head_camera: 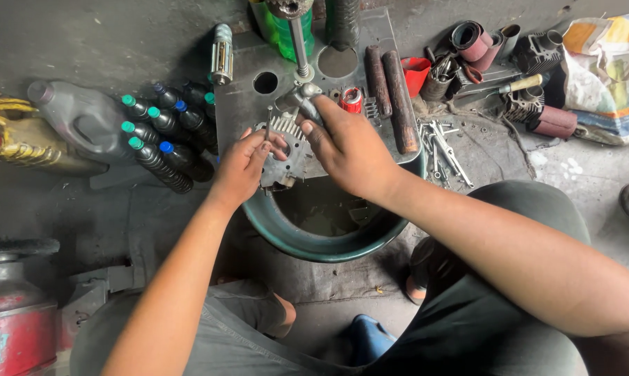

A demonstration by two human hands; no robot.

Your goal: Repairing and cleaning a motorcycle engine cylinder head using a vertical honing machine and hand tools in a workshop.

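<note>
I'm looking straight down on both hands, working over the basin (pixel 307 240). The finned engine part (pixel 287 150) sits at the basin's far rim, partly resting against the dark steel plate (pixel 241 104) beyond it. That part lies right between the two hands, touching both.

Left hand (pixel 241 167): fingers curled, pinching a thin pin (pixel 268 124) that stands nearly upright, its long axis running away from me toward the plate. The thumb and forefinger are closed around its lower end, just at the near-left edge of the fins.

Right hand (pixel 349 146): clamped over the right side of the part, thumb pressing the grey face, fingers wrapped up toward a rounded metal fitting (pixel 300 96) at the top. I read this as a holding grip, steadying the piece, though the palm hides what the fingertips actually catch.

So the pin is on the left of the part, and the left hand is the nearer one to it; the right merely braces. The pin's tip points at the fins' upper-left corner.

Around them: a cluster of dark bottles (pixel 161 136) with green and blue caps to the left, two rusty bars (pixel 391 97) to the right, loose tools (pixel 443 146) beyond those.
</note>
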